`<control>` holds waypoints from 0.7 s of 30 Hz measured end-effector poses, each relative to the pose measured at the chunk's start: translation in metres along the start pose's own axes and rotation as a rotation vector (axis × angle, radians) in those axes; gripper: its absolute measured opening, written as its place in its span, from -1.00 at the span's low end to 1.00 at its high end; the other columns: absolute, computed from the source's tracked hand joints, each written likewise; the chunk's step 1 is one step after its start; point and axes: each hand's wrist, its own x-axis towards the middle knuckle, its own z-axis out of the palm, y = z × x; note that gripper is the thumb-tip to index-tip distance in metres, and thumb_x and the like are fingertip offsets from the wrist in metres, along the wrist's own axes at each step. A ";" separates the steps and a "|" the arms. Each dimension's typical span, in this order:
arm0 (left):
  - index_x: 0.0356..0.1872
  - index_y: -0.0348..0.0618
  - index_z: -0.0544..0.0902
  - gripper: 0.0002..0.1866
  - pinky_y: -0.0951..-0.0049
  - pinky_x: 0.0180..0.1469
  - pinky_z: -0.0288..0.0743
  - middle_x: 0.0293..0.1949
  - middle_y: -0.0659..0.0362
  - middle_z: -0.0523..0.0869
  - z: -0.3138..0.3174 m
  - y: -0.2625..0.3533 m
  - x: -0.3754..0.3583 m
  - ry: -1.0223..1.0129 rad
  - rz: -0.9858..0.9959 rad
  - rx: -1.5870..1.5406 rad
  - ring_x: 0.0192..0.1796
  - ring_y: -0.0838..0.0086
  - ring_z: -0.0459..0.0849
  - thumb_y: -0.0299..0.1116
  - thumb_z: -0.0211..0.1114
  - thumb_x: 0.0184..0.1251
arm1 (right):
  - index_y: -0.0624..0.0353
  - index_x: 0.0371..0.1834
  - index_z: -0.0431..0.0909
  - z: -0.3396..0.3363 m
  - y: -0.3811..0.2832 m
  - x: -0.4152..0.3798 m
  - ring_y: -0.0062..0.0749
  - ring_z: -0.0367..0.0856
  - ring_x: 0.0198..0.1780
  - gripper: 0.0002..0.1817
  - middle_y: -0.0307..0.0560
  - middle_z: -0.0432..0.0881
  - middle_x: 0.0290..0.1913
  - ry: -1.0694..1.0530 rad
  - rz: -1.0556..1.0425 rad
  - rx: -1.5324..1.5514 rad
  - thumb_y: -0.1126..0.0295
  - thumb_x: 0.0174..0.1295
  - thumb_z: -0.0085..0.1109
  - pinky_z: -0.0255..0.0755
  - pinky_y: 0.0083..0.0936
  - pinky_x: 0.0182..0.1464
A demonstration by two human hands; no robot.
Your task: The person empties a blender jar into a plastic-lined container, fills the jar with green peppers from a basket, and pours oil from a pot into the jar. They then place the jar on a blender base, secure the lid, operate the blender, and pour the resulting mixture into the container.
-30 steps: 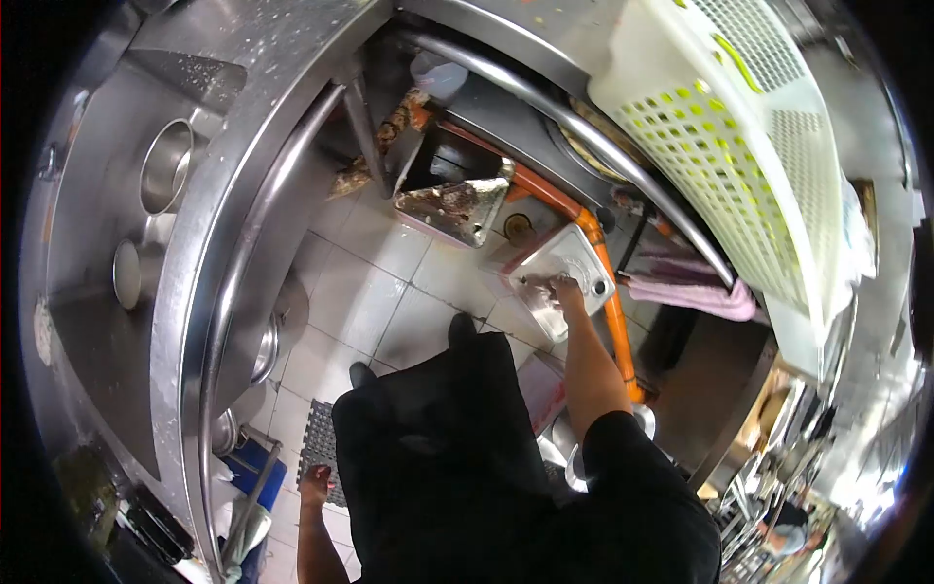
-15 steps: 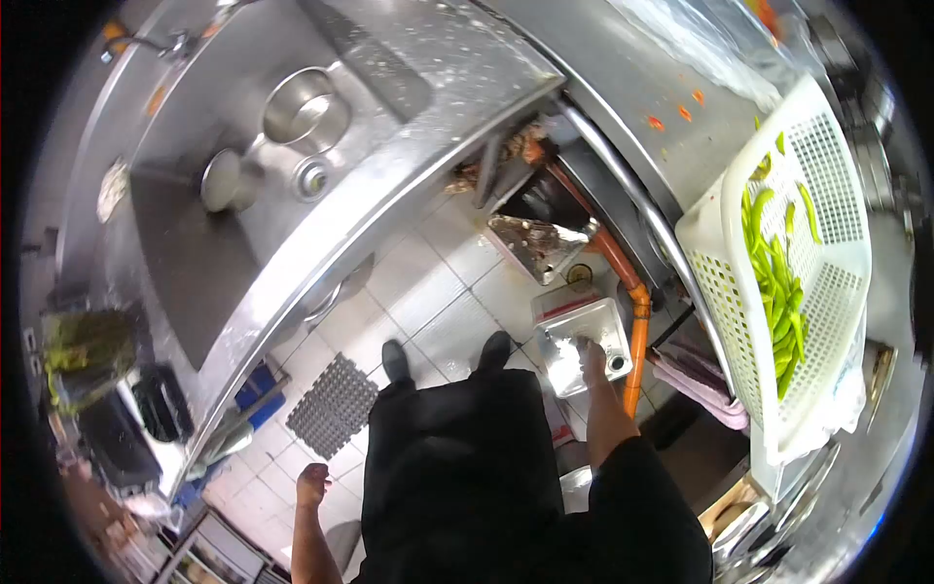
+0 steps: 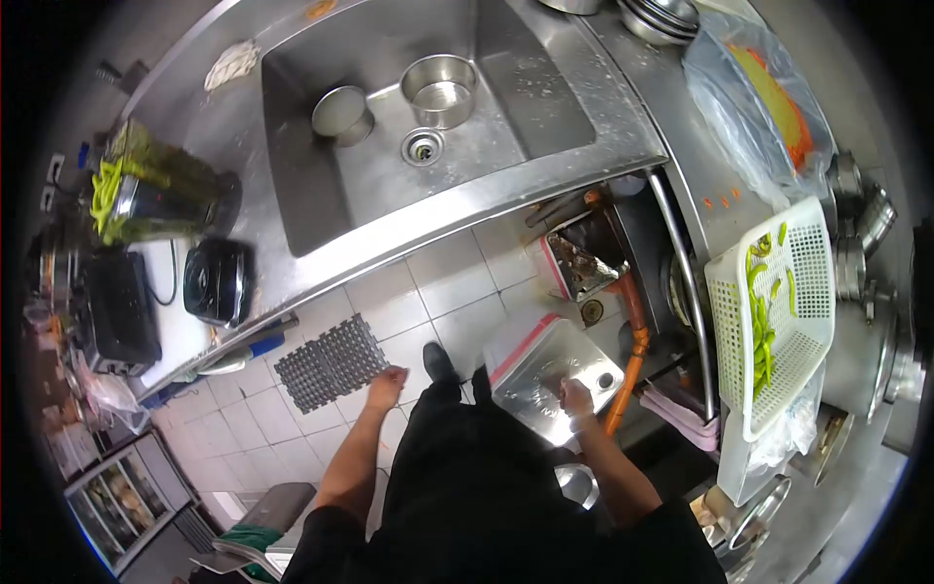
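My right hand (image 3: 576, 397) is closed over the upper face of a shiny metal panel (image 3: 540, 365), like a lid, with a red edge and a round dark hole near one corner. The panel is tilted above the floor; the exact grip is hidden under my fingers. My left hand (image 3: 387, 386) hangs over the floor with its fingers curled in and nothing visible in them. Past the panel, an open metal box (image 3: 553, 261) with a red rim sits on the floor, dark and dirty inside. An orange pipe (image 3: 637, 316) runs beside both.
Ahead is a steel sink (image 3: 370, 209) holding two metal pots. A white basket (image 3: 817, 282) of green peppers stands on the right counter, beyond a pink cloth (image 3: 678, 419) on a lower ledge. A grey mat (image 3: 331, 362) lies on the tiles; a blender (image 3: 175, 209) stands at left.
My right hand has raised the metal panel, which now looks larger and turned. My left hand has come inward and forward. My view has swung, bringing more of the sink into sight.
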 end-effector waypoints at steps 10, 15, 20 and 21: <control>0.37 -0.30 0.38 -0.04 0.12 0.32 0.41 0.20 -0.13 0.58 0.101 0.003 0.000 -0.290 -0.316 -1.159 0.29 0.05 0.52 0.45 -0.33 0.40 | 0.16 -0.27 0.55 0.038 -0.169 -0.219 -0.56 0.42 -0.48 -0.67 -0.27 0.47 -0.52 -0.176 -0.028 0.038 0.12 0.46 0.02 0.30 -0.54 -0.41; 0.41 -0.28 0.29 -0.28 0.01 0.38 0.38 0.27 -0.16 0.51 0.006 0.086 -0.067 -0.786 -0.225 -1.593 0.29 0.01 0.51 0.13 -0.35 0.54 | 0.19 -0.14 0.54 0.064 -0.196 -0.250 -0.03 0.66 -0.21 -0.67 0.10 0.63 -0.33 -0.133 -0.409 -0.486 0.12 0.43 0.04 0.47 -0.22 -0.15; 0.32 -0.27 0.39 -0.33 0.07 0.28 0.46 0.20 -0.10 0.57 -0.021 0.023 -0.072 -0.324 -0.138 -1.291 0.20 0.09 0.59 0.12 -0.21 0.52 | 0.19 -0.19 0.55 0.062 -0.255 -0.307 0.04 0.64 -0.31 -0.70 0.15 0.62 -0.34 -0.055 -0.580 -0.473 0.15 0.40 0.08 0.47 -0.22 -0.24; 0.27 -0.26 0.42 -0.35 0.12 0.15 0.55 0.15 -0.05 0.61 -0.046 0.051 -0.106 -0.143 -0.162 -1.121 0.14 0.17 0.64 0.14 -0.11 0.50 | 0.19 -0.19 0.55 0.058 -0.265 -0.321 -0.13 0.62 -0.37 -0.74 0.06 0.61 -0.40 -0.052 -0.647 -0.450 0.19 0.39 0.11 0.46 -0.30 -0.28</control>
